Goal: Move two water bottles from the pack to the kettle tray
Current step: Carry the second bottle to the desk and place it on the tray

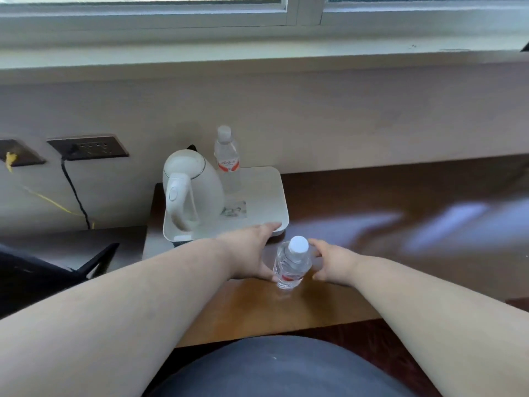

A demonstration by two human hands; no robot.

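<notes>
Near bottle (290,263) upright on counter (329,299), left hand (252,250) and right hand (333,263) open beside it (fingertips hidden, contact unclear); label blurred.

A wooden desk (357,202) bears a white tray (266,190) and an upright water bottle (290,265).

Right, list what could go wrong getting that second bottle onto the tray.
1. The near bottle stands on the table between the left hand and right hand; a loose grip could tip it.
2. The bottle on the tray stands close beside the kettle; a careless placement might knock it over.
3. Set on the tray rim, the bottle could topple.
</notes>
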